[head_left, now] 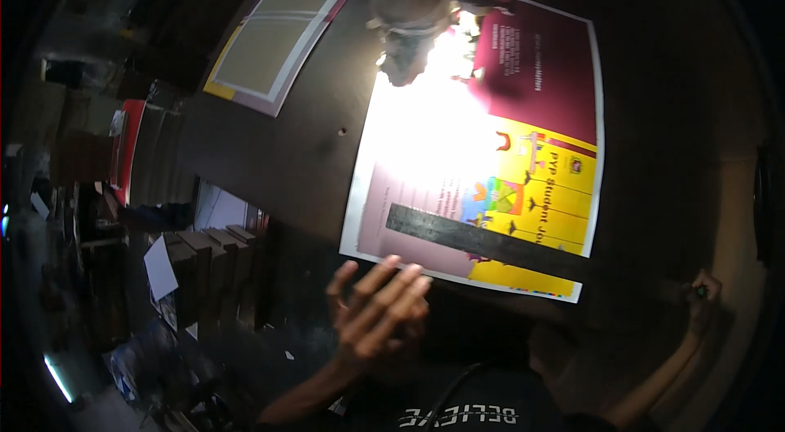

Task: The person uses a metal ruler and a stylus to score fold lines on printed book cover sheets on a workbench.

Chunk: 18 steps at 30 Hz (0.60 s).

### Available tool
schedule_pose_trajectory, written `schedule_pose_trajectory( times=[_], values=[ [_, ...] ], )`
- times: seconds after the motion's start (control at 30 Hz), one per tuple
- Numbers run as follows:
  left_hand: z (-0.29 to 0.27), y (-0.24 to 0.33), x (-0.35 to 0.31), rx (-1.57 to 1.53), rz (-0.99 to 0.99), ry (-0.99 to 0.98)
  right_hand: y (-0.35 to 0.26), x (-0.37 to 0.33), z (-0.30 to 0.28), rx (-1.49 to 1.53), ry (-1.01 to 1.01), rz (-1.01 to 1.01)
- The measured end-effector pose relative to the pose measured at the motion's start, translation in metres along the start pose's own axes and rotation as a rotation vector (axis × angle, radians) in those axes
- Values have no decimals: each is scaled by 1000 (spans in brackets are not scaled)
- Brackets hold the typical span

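Note:
A large printed sheet (544, 72), maroon at its far end and yellow with coloured drawings on the right, lies on the dark table. Strong glare whites out its middle. Across its near part rests a flat dark straight bar (482, 237), like a ruler. My left hand (380, 313) is at the sheet's near edge, fingers stretched and slightly spread, nothing held; whether the fingertips touch the paper is unclear. Off to the right, away from the sheet, my right hand (705, 294) is closed around a small thing with a green spot, too small to name.
Another printed sheet with two grey-beige boards (278, 31) lies at the far left of the table. Beyond the glare is a dark, bulky shape (409, 15) I cannot make out. Stacks of boards or books (208, 260) and a red-covered pile (131, 150) stand left of the table.

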<state>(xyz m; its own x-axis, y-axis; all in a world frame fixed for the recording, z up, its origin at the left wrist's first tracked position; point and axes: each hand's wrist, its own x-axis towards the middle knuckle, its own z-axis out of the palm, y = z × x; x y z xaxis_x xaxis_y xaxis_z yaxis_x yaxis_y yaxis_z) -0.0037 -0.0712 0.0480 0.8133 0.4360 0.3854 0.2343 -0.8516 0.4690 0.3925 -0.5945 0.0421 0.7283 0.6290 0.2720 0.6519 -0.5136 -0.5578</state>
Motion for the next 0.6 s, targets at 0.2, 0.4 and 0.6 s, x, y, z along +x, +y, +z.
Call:
schedule_pose_trajectory(
  times=[0.2,0.4,0.6],
  values=[
    [8,-50,-4,130,-81,238,-15,33,24,-157,-279,152],
    [19,-64,-7,99,55,128,6,33,5,-173,-307,79],
    [26,-68,-16,74,20,158,8,36,8,-64,-354,141]
  ],
)
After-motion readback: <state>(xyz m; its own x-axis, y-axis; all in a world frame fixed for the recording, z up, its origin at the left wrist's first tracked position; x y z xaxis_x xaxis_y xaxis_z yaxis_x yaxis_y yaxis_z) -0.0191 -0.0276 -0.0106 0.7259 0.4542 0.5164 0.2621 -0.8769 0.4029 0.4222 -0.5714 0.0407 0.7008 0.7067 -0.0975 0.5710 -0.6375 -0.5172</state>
